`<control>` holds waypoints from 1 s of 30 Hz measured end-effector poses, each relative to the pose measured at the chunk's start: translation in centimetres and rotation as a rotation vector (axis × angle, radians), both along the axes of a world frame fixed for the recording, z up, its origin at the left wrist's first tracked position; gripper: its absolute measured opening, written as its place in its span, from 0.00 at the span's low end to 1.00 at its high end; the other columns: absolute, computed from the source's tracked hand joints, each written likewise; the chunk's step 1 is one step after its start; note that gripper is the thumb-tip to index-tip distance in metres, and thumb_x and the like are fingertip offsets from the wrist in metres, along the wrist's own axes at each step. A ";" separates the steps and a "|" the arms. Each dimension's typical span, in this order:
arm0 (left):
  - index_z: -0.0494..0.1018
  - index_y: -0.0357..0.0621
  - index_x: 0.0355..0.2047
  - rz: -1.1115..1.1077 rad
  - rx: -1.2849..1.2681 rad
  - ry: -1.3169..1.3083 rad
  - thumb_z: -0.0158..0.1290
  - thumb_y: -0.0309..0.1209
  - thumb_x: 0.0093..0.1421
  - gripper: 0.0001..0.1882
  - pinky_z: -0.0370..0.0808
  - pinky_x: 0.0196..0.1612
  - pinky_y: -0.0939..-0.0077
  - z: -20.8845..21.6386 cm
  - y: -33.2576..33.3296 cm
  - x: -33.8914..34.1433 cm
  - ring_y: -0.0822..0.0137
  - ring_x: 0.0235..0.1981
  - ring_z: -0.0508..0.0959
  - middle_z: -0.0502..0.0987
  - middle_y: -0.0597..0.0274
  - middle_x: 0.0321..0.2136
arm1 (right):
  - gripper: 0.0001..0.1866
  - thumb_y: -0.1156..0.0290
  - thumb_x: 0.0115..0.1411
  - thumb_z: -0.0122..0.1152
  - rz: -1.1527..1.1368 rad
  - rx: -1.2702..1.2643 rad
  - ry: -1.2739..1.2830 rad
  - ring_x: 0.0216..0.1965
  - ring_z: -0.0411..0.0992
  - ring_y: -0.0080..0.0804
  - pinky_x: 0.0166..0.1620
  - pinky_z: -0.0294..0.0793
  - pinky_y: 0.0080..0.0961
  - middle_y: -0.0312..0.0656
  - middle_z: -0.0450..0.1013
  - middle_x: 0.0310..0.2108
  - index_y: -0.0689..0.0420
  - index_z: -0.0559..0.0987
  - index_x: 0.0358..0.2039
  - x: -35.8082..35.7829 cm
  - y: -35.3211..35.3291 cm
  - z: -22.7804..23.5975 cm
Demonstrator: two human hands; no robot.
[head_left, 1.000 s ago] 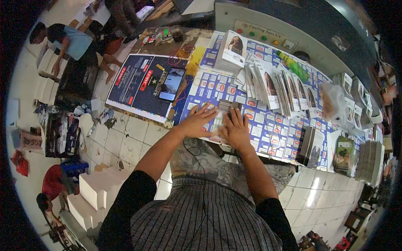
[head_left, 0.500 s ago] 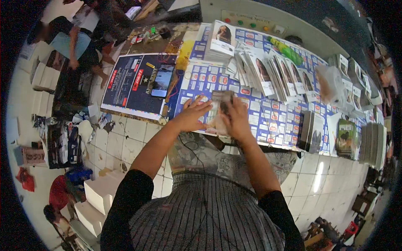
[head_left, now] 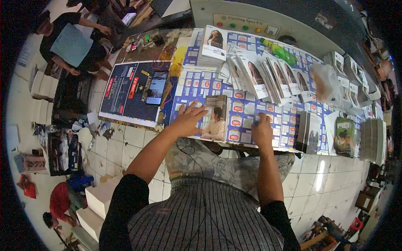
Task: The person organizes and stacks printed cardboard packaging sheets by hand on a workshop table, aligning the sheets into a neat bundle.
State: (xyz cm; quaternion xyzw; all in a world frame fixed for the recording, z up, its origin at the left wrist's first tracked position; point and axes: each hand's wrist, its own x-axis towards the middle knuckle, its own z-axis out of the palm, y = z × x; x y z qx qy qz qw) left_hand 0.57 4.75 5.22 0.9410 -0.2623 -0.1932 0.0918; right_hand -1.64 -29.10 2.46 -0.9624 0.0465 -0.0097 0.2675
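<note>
On the blue-and-white printed sheet (head_left: 245, 144) covering the table, a booklet (head_left: 217, 121) lies before me, its cover showing a person in a cream top. My left hand (head_left: 188, 121) rests on its left side with the fingers spread, holding nothing. To the right of the booklet and apart from it, my right hand (head_left: 262, 131) is low over the sheet, fingers curled together. Whatever those fingers hold, if anything, is hidden.
A stack of booklets (head_left: 214, 44) and a fanned row of booklets (head_left: 253, 73) lie beyond my hands. Nearby are a phone (head_left: 157, 88), a green bottle (head_left: 284, 54), a plastic bag (head_left: 324, 81) and upright booklets (head_left: 310, 129). A person (head_left: 69, 46) sits at the far left.
My right hand has moved right, off the booklet, and its fingers have curled. The booklet, blurred under both hands before, now shows plainly. My left hand stays near its left side.
</note>
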 end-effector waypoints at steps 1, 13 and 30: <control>0.54 0.54 0.70 0.005 0.010 -0.006 0.65 0.50 0.52 0.49 0.41 0.68 0.30 0.0 0.1 -0.2 0.49 0.74 0.42 0.49 0.63 0.73 | 0.35 0.76 0.52 0.62 0.005 0.004 0.000 0.41 0.71 0.61 0.45 0.74 0.51 0.57 0.70 0.43 0.57 0.66 0.62 -0.6 1.4 1.1; 0.56 0.55 0.70 0.024 0.040 0.047 0.63 0.49 0.54 0.46 0.40 0.67 0.29 1.1 -0.3 0.0 0.52 0.74 0.40 0.49 0.65 0.73 | 0.30 0.68 0.59 0.56 0.293 -0.339 -0.187 0.41 0.72 0.42 0.42 0.70 0.44 0.41 0.70 0.39 0.42 0.69 0.63 0.2 5.0 1.3; 0.59 0.67 0.69 0.017 0.036 0.055 0.63 0.54 0.53 0.44 0.43 0.66 0.25 0.0 -0.1 0.3 0.46 0.74 0.40 0.46 0.61 0.73 | 0.22 0.65 0.62 0.55 0.843 -0.241 -0.139 0.41 0.76 0.42 0.42 0.74 0.44 0.42 0.76 0.41 0.41 0.76 0.58 0.1 1.5 2.2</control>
